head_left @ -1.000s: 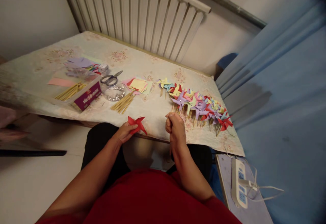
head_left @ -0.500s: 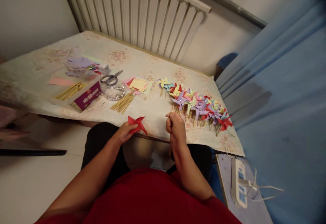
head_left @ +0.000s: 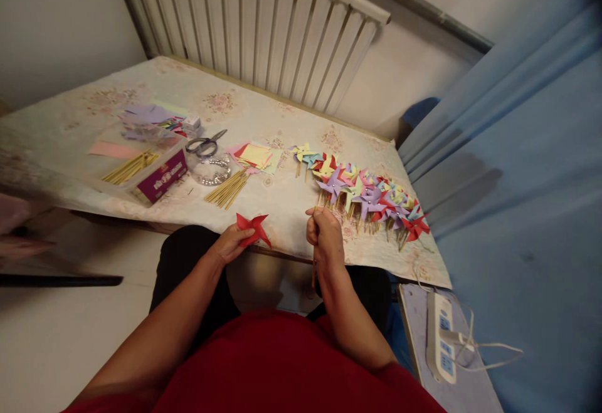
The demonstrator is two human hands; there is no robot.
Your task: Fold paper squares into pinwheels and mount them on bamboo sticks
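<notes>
My left hand point(head_left: 230, 242) pinches a red paper pinwheel point(head_left: 255, 230) just over the table's front edge; no stick shows on it. To the right, my right hand point(head_left: 325, 231) is closed around a thin wooden stick point(head_left: 314, 269) that points down below the fist. Whatever the fingertips cover at its upper end is hidden. Just beyond that hand lies a dense row of finished pinwheels point(head_left: 371, 198) in purple, red, yellow, pink and blue, on sticks. Between the hands and farther back are loose wooden sticks point(head_left: 227, 190) and a stack of coloured paper squares point(head_left: 256, 155).
On the floral-covered table point(head_left: 263, 109) stand a clear box point(head_left: 160, 175) with more sticks, a round clear dish point(head_left: 211, 170) of small shiny pieces, scissors point(head_left: 205, 144) and purple paper point(head_left: 147, 114). A power strip point(head_left: 441, 338) with a cord sits lower right, beside a blue curtain point(head_left: 527, 212).
</notes>
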